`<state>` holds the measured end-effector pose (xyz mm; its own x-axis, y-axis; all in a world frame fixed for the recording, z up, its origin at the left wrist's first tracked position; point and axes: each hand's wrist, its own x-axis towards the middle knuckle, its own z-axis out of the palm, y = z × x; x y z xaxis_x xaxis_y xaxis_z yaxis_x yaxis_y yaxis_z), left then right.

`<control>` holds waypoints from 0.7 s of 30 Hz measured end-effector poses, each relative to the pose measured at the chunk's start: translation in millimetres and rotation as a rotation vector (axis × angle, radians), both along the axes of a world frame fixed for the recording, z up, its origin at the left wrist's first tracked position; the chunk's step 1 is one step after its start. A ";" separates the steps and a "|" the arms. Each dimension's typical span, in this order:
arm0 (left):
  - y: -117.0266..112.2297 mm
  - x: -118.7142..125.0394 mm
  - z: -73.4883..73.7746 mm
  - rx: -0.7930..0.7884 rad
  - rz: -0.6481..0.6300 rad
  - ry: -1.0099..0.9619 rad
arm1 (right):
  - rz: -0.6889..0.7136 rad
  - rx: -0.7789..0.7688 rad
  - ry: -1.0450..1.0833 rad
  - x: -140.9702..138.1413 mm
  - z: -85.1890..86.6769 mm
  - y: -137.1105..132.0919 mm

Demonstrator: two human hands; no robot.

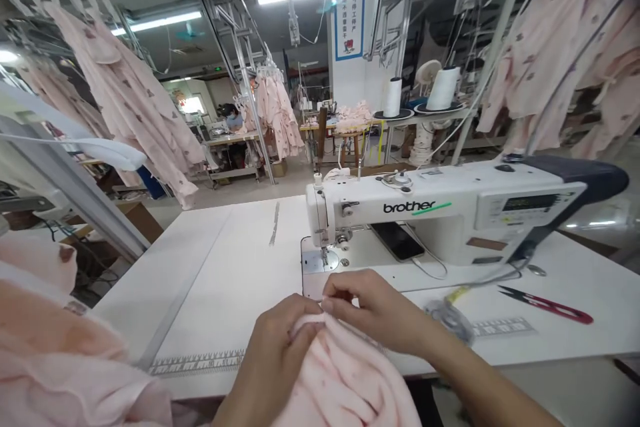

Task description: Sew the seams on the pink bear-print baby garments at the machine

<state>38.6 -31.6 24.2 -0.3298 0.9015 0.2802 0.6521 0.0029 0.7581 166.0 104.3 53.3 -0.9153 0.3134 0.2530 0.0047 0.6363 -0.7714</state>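
Note:
Both hands hold the edge of a pale pink garment (350,373) just in front of a white sewing machine (400,203). My left hand (283,340) pinches the fabric between thumb and fingers. Close beside it, my right hand (367,303) grips the same edge with thumb and forefinger. The rest of the cloth hangs in folds over the table's front edge. Behind the hands, the needle and presser foot (325,257) stand over the metal needle plate (313,260), with no cloth under them that I can see.
Right of my hands lie a clear tape dispenser (450,317), a short ruler (503,327) and red-handled thread snips (550,303). A phone (397,240) rests under the machine arm. More pink fabric (60,353) is heaped at left. Thread cones (444,88) stand behind.

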 end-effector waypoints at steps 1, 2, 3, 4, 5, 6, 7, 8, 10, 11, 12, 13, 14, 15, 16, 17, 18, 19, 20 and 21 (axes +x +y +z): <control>-0.5 0.4 -1.4 0.035 0.001 0.041 | 0.025 -0.110 -0.027 -4.4 -2.2 4.1; -1.2 0.9 -2.8 0.083 0.002 0.086 | 0.068 -0.257 -0.070 -9.5 -5.3 8.3; -2.1 1.3 -4.1 0.138 -0.004 0.132 | 0.127 -0.424 -0.127 -14.9 -9.2 12.2; -3.3 1.7 -5.3 0.191 -0.023 0.173 | 0.192 -0.589 -0.195 -20.1 -13.6 15.4; -4.7 2.1 -6.6 0.240 -0.056 0.205 | 0.253 -0.732 -0.263 -24.6 -18.2 17.5; -6.2 2.6 -8.0 0.284 -0.083 0.224 | 0.301 -0.841 -0.321 -28.0 -22.7 18.4; -7.7 3.1 -9.5 0.318 -0.090 0.230 | 0.332 -0.917 -0.363 -30.3 -26.8 17.9; -9.0 3.8 -11.0 0.343 -0.072 0.222 | 0.347 -0.968 -0.385 -31.4 -30.2 16.2; -11.0 5.2 -14.0 0.371 -0.013 0.176 | 0.357 -1.023 -0.392 -30.9 -34.8 10.9; -11.5 5.8 -15.2 0.375 0.000 0.149 | 0.354 -1.033 -0.388 -29.9 -35.8 8.2; -11.7 6.2 -16.2 0.368 -0.002 0.120 | 0.345 -1.037 -0.381 -28.6 -36.0 5.9; -11.7 6.4 -16.8 0.359 -0.015 0.089 | 0.332 -1.035 -0.369 -27.0 -35.3 4.2; -11.6 6.5 -17.1 0.344 -0.020 0.053 | 0.318 -1.029 -0.357 -25.0 -33.8 2.9; -11.5 6.5 -17.1 0.319 -0.007 0.014 | 0.302 -1.013 -0.335 -22.5 -31.4 1.7; -11.3 6.4 -17.0 0.288 0.030 -0.028 | 0.278 -0.980 -0.293 -19.3 -28.1 0.0; -11.1 6.4 -16.8 0.260 0.085 -0.065 | 0.239 -0.927 -0.226 -15.1 -24.2 -2.7; -10.9 6.7 -16.7 0.240 0.145 -0.086 | 0.182 -0.850 -0.141 -10.1 -19.9 -6.9; -10.4 7.3 -16.8 0.231 0.191 -0.078 | 0.111 -0.745 -0.054 -4.5 -15.5 -12.6; -9.7 8.3 -16.9 0.230 0.232 -0.051 | 0.027 -0.616 0.016 1.4 -11.5 -19.7; -8.7 9.7 -17.0 0.241 0.266 -0.011 | -0.065 -0.474 0.052 7.1 -8.4 -27.5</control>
<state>48.2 -40.3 7.2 -0.5479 0.6922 0.4697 0.6446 -0.0086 0.7645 173.1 76.8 45.0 -0.8800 0.4612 0.1135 -0.0137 0.2141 -0.9767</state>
